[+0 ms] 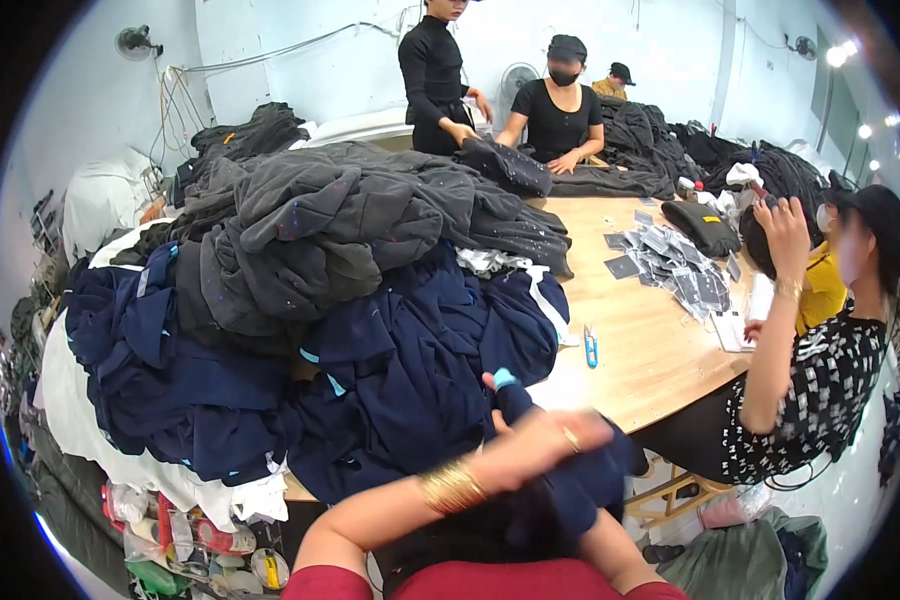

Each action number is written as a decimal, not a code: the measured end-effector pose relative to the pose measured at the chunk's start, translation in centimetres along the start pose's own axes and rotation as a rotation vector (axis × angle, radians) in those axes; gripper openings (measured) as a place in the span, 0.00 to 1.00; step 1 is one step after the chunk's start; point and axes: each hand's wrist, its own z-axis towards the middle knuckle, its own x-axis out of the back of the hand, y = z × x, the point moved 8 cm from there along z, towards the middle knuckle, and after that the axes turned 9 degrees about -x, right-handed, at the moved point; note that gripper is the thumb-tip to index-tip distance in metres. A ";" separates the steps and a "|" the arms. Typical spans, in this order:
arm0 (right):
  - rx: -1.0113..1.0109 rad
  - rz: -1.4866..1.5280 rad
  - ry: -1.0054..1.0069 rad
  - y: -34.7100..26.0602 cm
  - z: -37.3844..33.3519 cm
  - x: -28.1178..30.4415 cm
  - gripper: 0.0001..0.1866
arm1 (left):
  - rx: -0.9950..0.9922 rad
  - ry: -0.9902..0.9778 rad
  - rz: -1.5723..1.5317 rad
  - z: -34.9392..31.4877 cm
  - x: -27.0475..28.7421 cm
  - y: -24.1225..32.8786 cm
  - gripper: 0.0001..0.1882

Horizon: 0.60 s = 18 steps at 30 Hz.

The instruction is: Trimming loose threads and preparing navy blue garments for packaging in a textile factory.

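Note:
A navy garment piece (595, 465) with a light blue tab (505, 377) lies over my right forearm, in front of my body. My right hand (501, 424) is mostly hidden by this cloth; a few fingers show at its left edge, gripping it. My left arm, with gold bangles at the wrist, crosses over from the left. My left hand (560, 436) passes above the navy piece, and motion smears its fingers. Just beyond both hands rises a heap of navy garments (400, 350). Blue-handled thread snips (591, 346) lie on the table to the right of it.
Dark grey garments (320, 220) are piled high behind the navy heap. Small flat packets (670, 265) cover part of the wooden table (630, 375). A seated co-worker (810, 370) is at the right with one arm raised. Two others (560, 115) handle dark cloth across the table.

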 end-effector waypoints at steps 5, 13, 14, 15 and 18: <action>-0.002 -0.348 0.075 -3.6 2.3 0.7 0.22 | 0.169 0.448 -1.052 -3.6 15.9 -7.7 0.14; 0.191 0.668 0.181 -12.6 0.3 3.0 0.25 | -0.054 -0.013 0.073 -5.4 2.2 -13.2 0.51; 0.367 0.547 0.228 -13.8 -0.3 3.9 0.23 | -0.115 -0.036 0.248 -5.1 0.4 -16.8 0.48; 0.310 0.821 0.265 -14.6 -0.2 4.5 0.23 | -0.077 -0.091 0.292 -4.7 -1.4 -17.1 0.46; 0.670 0.553 0.297 -18.8 -2.5 7.0 0.24 | -0.116 0.014 0.429 -3.4 -3.4 -15.6 0.37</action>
